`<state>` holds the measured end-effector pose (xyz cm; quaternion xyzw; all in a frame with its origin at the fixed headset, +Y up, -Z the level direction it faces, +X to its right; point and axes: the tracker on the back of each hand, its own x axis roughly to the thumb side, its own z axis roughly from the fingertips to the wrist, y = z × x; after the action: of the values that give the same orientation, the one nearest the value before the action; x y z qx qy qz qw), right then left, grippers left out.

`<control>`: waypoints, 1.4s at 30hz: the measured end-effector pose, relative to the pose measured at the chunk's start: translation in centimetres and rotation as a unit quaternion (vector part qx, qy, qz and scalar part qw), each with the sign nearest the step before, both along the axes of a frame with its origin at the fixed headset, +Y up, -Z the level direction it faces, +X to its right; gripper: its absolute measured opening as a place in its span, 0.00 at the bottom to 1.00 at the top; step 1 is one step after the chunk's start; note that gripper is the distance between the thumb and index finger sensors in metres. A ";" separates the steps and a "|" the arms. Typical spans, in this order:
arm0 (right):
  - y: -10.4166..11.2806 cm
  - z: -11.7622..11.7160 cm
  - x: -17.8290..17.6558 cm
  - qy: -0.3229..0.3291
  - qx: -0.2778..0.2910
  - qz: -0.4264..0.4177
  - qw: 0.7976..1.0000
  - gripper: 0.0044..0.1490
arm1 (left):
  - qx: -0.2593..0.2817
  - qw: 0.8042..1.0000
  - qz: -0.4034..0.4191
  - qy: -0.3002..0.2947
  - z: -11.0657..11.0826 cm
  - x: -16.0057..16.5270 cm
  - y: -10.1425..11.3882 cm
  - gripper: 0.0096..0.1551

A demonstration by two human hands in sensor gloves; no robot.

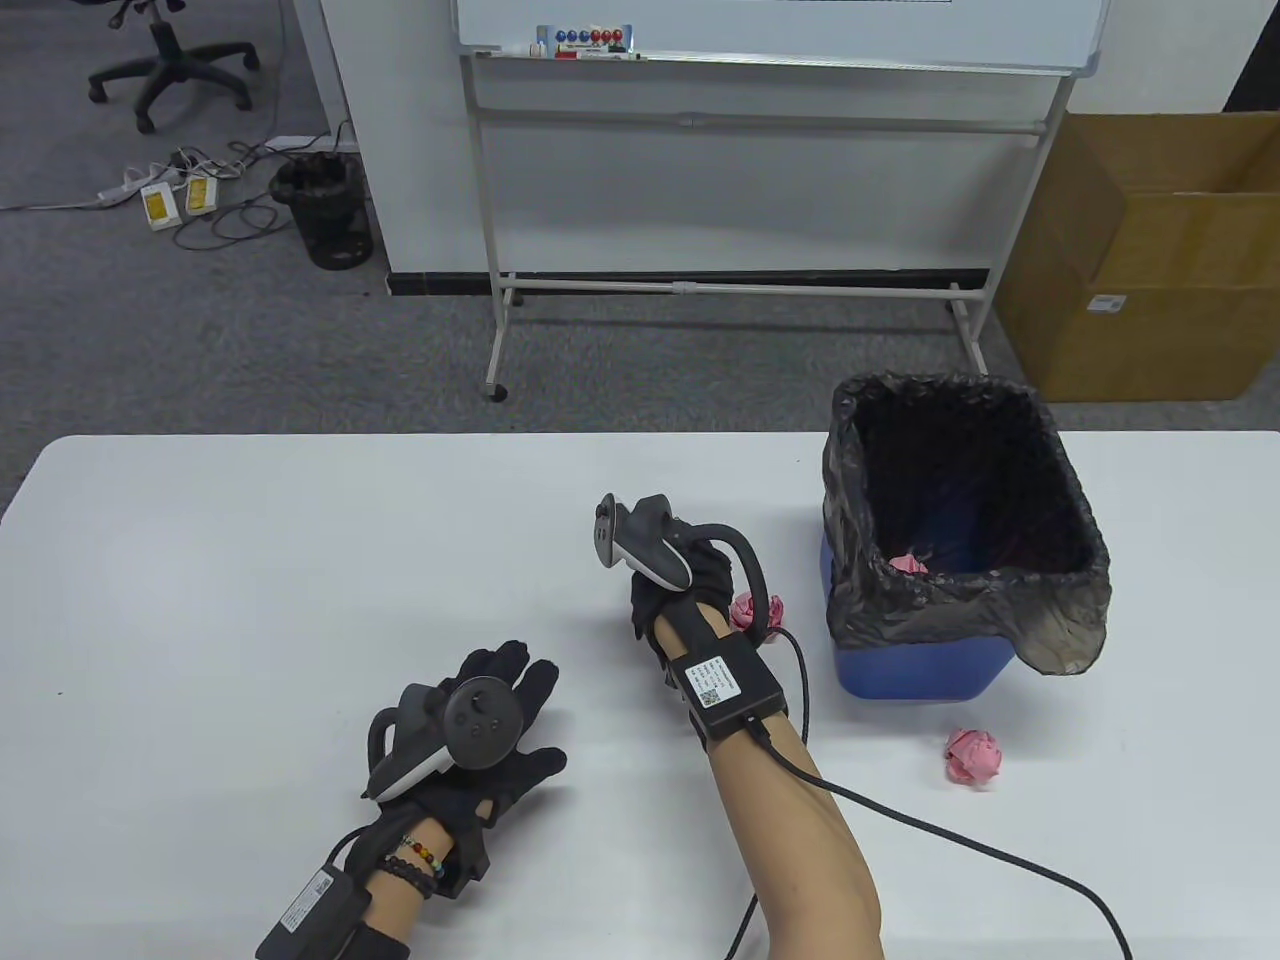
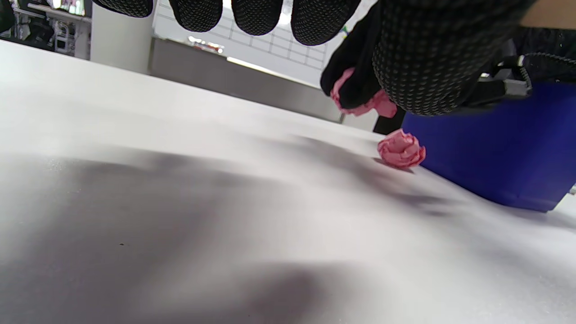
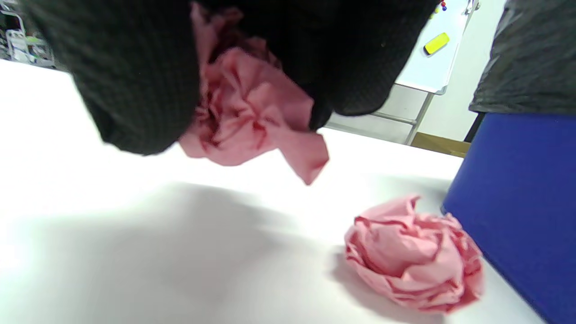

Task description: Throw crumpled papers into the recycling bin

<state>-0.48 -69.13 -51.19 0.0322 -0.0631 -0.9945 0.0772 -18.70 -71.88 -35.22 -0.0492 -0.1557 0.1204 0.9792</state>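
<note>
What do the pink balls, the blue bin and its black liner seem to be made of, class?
Pink balls: thin matte paper, judging by sharp creases. Blue bin: probably moulded plastic, smooth with an even colour. Black liner: thin plastic film, wrinkled, slightly glossy, draped over the rim.

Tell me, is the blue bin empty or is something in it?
Not empty. The blue bin, lined with a black bag, already holds one pink paper ball at the bottom, seen in the table view.

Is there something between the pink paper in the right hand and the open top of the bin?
Nothing visible blocks it. The right hand holds a pink paper ball just left of the blue bin, whose black-lined mouth is open. Only the near rim must be cleared.
</note>
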 end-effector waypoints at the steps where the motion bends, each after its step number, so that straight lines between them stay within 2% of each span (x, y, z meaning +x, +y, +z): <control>1: 0.3 0.3 -0.1 0.002 -0.004 -0.007 1.000 0.46 | 0.000 1.000 0.000 0.000 0.0 0.0 0.0 0.51; 10: 2.6 2.1 0.4 -0.014 -0.096 -0.124 0.988 0.47 | 0.003 1.000 0.001 -0.006 0.2 0.2 -0.1 0.51; 15: 3.8 2.4 1.4 -0.030 -0.118 -0.167 0.979 0.47 | 0.004 1.000 0.004 -0.007 0.2 0.2 -0.1 0.51; 18: 5.3 2.6 2.3 -0.040 -0.077 -0.190 0.978 0.47 | 0.005 1.000 0.006 -0.008 0.2 0.2 -0.1 0.52; 21: 7.6 2.9 3.6 -0.060 -0.003 -0.221 0.973 0.47 | 0.006 1.000 0.009 -0.009 0.3 0.2 -0.1 0.52; 24: 10.5 3.6 5.2 -0.072 0.094 -0.239 0.964 0.47 | 0.007 1.000 0.011 -0.010 0.3 0.2 -0.1 0.52; 27: 13.6 4.8 6.7 -0.082 0.199 -0.242 0.946 0.47 | 0.006 1.000 0.012 -0.011 0.3 0.2 -0.1 0.52; 30: 16.2 6.1 8.1 -0.093 0.293 -0.210 0.928 0.46 | 0.006 1.000 0.013 -0.012 0.3 0.3 -0.1 0.52; 34: 18.8 7.7 10.2 -0.137 0.379 -0.120 0.907 0.46 | 0.007 1.000 0.014 -0.013 0.3 0.2 -0.1 0.52; 36: 19.5 8.2 11.4 -0.158 0.399 -0.070 0.901 0.46 | 0.007 1.000 0.017 -0.013 0.3 0.2 -0.1 0.52; 39: 19.9 8.6 13.8 -0.197 0.408 -0.040 0.891 0.46 | 0.008 1.000 0.017 -0.013 0.3 0.2 -0.1 0.52; 42: 19.4 8.4 16.5 -0.254 0.379 -0.045 0.889 0.49 | 0.008 1.000 0.018 -0.013 0.3 0.2 -0.1 0.51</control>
<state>16.02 -49.72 -42.77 0.3073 0.3003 -0.9030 -0.0046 -18.47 -71.94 -34.90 -0.0397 -0.1700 0.1365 0.9751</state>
